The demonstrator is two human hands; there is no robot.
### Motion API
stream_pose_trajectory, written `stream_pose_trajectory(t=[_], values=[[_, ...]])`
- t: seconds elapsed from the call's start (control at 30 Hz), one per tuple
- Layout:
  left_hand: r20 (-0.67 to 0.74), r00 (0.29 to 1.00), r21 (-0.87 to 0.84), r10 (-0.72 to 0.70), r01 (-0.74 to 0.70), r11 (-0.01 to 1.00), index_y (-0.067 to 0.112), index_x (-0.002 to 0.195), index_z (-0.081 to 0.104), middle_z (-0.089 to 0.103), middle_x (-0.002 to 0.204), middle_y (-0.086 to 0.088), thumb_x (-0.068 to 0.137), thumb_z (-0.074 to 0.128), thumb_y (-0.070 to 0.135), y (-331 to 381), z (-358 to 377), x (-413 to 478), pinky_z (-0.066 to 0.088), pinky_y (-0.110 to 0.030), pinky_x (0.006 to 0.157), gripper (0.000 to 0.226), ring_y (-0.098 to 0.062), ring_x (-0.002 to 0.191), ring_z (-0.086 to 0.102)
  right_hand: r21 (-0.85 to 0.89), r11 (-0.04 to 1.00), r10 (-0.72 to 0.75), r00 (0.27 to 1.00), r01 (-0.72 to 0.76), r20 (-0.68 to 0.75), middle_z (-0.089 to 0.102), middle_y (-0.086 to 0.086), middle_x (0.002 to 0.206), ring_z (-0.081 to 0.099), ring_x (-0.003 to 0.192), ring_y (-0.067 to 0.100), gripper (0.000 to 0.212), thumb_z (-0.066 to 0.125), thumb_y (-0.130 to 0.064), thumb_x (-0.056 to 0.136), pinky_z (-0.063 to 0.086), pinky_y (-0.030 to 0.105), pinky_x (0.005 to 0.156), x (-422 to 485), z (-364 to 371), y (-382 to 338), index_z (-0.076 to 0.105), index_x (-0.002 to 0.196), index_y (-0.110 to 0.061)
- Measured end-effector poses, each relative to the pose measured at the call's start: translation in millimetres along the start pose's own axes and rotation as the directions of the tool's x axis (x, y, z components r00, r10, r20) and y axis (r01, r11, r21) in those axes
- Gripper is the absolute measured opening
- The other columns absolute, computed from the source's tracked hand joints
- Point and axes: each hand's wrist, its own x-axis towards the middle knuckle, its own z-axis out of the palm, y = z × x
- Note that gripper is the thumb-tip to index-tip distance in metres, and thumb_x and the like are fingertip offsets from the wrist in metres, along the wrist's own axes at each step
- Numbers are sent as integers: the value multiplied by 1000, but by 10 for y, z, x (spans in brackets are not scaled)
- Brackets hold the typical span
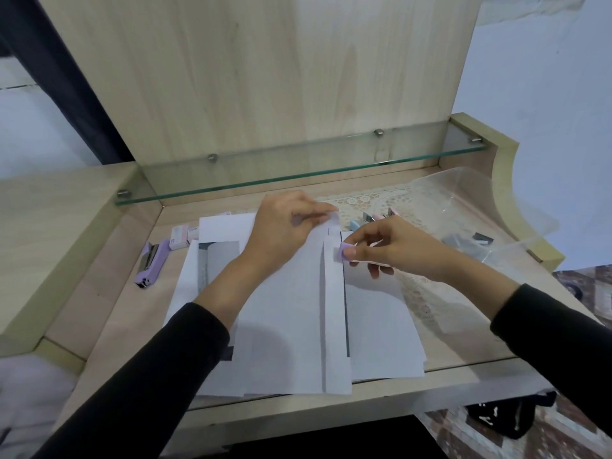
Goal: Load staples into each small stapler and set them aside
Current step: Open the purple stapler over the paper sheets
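Observation:
My right hand (390, 250) grips a small purple stapler (344, 251), its nose against the right edge of a folded white paper sheet (298, 313). My left hand (284, 226) pinches the top corner of that sheet near the stapler. A second purple stapler (150, 263) lies opened out flat at the left of the desk. Small staple boxes (183, 236) sit behind it. Several pastel staplers (374, 218), blue and pink among them, lie behind my right hand on a lace mat.
A clear plastic container (490, 207) stands at the right rear, with dark items (470, 241) inside. A glass shelf (298, 167) runs across above the back of the desk. More white sheets (381, 326) cover the desk's middle. A raised wooden ledge (56, 233) borders the left.

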Motion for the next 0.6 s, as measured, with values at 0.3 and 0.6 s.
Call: stream_pose_trajectory(t=[0.3,0.6], values=[[23,997,42,73,-74,996,15,89,75,67,70,-3,75,68,12,2,33,13,40,-19,66,15,-8,66,53,94,992,74,985,-90,156,62,6,58,46,50,20,43,51,-42,86,35,21,49,-19,-89,-89,67,80,-3],[65,997,153,52,-61,986,16,91,75,67,70,-1,76,66,16,15,94,26,48,-43,65,17,-17,65,58,180,975,95,978,-129,187,67,2,71,51,48,14,38,53,-41,82,38,18,46,-6,-68,-31,66,81,-5]])
